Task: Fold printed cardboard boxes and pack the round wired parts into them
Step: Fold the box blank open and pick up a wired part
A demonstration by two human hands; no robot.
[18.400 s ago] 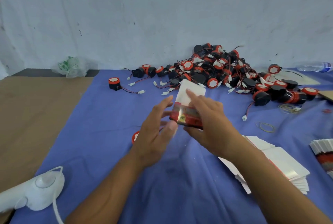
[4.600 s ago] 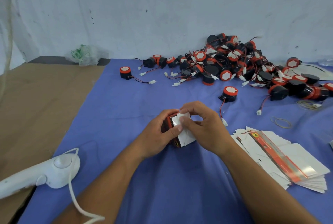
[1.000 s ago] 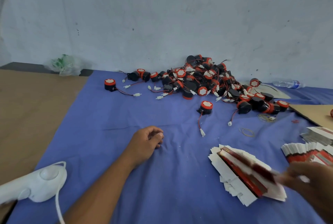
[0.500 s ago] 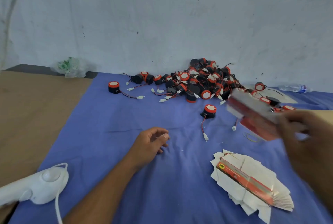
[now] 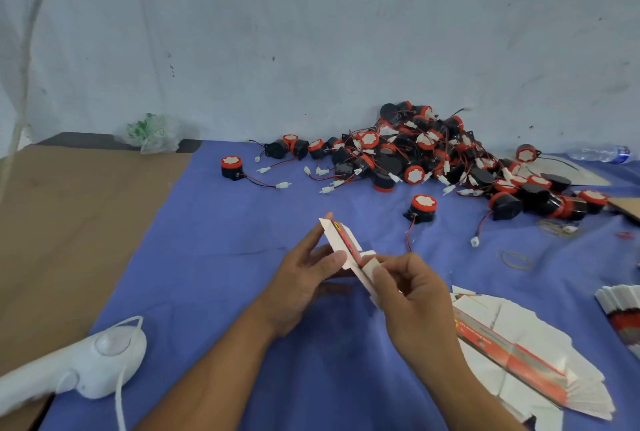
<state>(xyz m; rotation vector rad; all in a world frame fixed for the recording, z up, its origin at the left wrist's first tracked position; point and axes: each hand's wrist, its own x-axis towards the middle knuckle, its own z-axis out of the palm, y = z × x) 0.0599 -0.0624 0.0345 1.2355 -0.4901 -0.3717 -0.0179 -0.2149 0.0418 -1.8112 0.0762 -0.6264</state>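
Both hands hold one flat printed box blank [image 5: 341,240], white with a red strip, edge-on above the blue cloth [image 5: 207,257]. My left hand [image 5: 304,278] holds its left side, thumb on the card and fingers behind it. My right hand [image 5: 408,295] pinches its lower end. A single round black-and-red wired part [image 5: 421,208] lies just beyond the hands. A big heap of the same parts [image 5: 433,153] lies at the back against the wall. A fanned stack of flat blanks [image 5: 526,358] lies at the right front.
A white handheld controller [image 5: 86,365] with a cord lies at the left front. Another lone part [image 5: 231,167] sits back left. A second stack of blanks [image 5: 620,313] is at the right edge. Rubber bands [image 5: 512,259], a plastic bottle [image 5: 599,153] and a crumpled bag [image 5: 152,132] lie around.
My right hand lifted a blank off the fanned stack and brought it to the middle. My left hand rose from the cloth and took hold of the blank's other side.
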